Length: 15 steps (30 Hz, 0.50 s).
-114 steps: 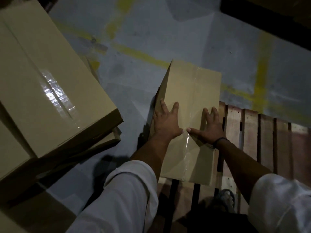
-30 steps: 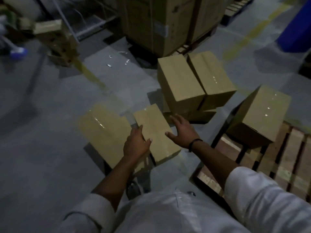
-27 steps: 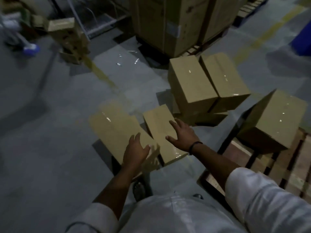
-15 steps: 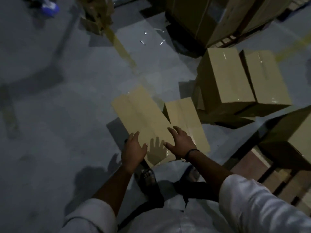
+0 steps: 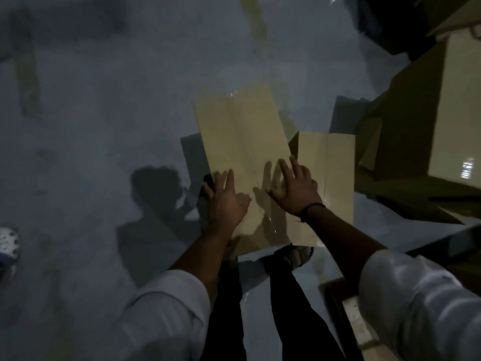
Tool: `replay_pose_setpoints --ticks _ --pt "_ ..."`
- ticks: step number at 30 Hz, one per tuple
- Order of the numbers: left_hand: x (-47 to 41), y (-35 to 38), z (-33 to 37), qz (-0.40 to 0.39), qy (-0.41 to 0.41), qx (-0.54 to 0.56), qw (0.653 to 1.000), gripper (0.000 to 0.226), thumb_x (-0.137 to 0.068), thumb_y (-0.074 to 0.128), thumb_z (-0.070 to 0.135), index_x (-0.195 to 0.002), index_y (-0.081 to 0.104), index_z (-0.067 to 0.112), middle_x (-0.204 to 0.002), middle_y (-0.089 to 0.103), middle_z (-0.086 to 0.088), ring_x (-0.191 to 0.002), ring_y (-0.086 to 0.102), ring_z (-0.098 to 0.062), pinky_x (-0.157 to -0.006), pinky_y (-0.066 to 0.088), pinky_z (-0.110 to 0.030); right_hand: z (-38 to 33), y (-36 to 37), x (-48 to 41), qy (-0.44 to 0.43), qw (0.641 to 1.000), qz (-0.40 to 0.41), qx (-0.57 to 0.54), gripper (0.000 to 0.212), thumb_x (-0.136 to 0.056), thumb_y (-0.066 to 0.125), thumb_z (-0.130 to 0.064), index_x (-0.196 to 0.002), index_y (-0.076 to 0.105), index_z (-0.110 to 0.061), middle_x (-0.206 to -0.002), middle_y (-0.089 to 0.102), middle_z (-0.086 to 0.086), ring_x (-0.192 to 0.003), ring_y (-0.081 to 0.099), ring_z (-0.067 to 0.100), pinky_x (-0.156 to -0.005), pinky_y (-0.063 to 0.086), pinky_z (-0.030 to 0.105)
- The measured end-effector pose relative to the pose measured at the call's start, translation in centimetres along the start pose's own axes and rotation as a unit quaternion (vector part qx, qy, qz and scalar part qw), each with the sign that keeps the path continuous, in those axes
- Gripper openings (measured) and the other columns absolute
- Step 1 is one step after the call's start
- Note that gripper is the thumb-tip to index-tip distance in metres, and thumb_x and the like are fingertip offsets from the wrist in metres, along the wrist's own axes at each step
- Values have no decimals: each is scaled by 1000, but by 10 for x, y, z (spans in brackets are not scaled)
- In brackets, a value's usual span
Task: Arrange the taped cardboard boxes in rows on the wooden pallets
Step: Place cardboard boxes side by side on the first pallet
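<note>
I've closed in on the next box (image 5: 242,131) on the floor (image 5: 104,126): left hand (image 5: 226,201) and right hand (image 5: 294,188) spread wide, empty, ready to lift.

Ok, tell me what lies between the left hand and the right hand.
In the head view, only the taped top of the cardboard box, crossed by finger shadows, lies between the left hand and the right hand.

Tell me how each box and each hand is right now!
left hand, open, fingers spread over the near box's left edge; contact unclear.
right hand, open, fingers spread above the near box.
near box, taped shut, flat on the floor.
second box, shut, on the floor beside it.
pile of boxes, shut, stacked at the right.
pallet, only a corner shows.
</note>
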<state>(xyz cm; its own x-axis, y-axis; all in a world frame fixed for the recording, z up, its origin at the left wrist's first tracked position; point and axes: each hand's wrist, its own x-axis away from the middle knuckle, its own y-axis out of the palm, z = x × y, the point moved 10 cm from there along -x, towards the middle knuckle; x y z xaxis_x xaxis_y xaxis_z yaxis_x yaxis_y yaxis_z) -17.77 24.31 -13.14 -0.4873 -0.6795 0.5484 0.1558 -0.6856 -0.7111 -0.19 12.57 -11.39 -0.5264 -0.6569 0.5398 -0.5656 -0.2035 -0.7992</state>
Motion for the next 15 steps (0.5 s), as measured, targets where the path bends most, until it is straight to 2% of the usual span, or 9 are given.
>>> replay_pose_setpoints --ticks 3,6,11,15 --pt "-21 17 -10 -10 -8 -4 1000 87 -94 60 60 -164 17 29 -172 -1 -6 -154 -6 -48 -120 19 -66 -2 23 -31 -32 998 -29 36 101 -89 50 -75 -163 -2 -29 -170 -14 4 -154 2 39 -118 24 61" --pt "-37 24 -16 5 -1 -13 1000 85 -94 62 58 -163 18 33 -172 -10 -1 -153 -6 -49 -120 21 -65 -2 35 -57 -54 996 -45 53 103 -86 47 -80 -162 -5 -33 -169 -20 0 -153 0 45 -117 24 66" --pt "-55 28 -8 25 44 -39 998 95 -87 66 62 -162 11 41 -169 -24 5 -152 3 -50 -116 30 -66 -1 32 -86 -69 997 -20 33 107 -83 59 -75 -161 -2 -35 -167 -23 -5 -140 28 49 -109 39 60" --pt "-52 30 5 23 18 -66 997 101 -83 68 67 -161 7 45 -166 -29 10 -151 4 -53 -113 34 -65 2 25 -84 -53 999 10 -8 107 -80 63 -76 -161 8 -33 -168 -15 -5 -135 34 48 -107 42 58"
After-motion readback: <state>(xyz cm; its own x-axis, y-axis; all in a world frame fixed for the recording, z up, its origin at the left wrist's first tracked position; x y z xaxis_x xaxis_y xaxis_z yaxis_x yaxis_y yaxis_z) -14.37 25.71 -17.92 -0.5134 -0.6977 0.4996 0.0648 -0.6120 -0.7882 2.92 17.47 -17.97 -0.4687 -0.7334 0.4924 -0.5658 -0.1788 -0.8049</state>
